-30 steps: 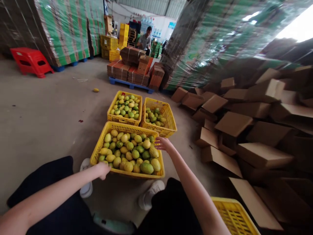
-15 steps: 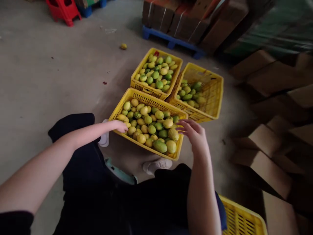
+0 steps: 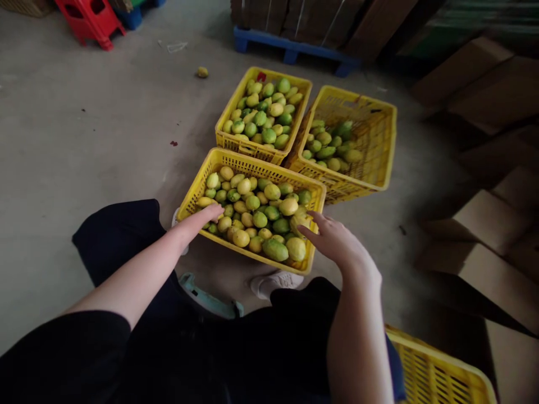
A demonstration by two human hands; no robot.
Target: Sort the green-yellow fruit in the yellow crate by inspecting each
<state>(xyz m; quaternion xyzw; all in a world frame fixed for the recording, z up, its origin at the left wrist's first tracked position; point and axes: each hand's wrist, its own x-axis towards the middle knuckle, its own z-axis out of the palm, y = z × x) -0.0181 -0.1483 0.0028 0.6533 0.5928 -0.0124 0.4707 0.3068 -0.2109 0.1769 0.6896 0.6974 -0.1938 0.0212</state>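
Lemons (image 3: 253, 202) fill a yellow crate (image 3: 252, 161).
My left hand (image 3: 213, 212) reaches in, its grip unclear to me; my right hand (image 3: 333, 237) spreads wide at the right end.

The left hand (image 3: 214, 212) was over the left part of the front yellow crate (image 3: 257, 160), at the green and yellow fruit (image 3: 254, 202); its grasp could not be made out. The right hand (image 3: 337, 240) reached over the right side of the same crate, fingers spread near the fruit. Just behind stood a full crate (image 3: 238, 143) and, right of it, a partly filled crate (image 3: 370, 146). One loose fruit (image 3: 202, 72) lay on the floor (image 3: 130, 118), between a red stool (image 3: 95, 21) and a blue pallet (image 3: 290, 47).
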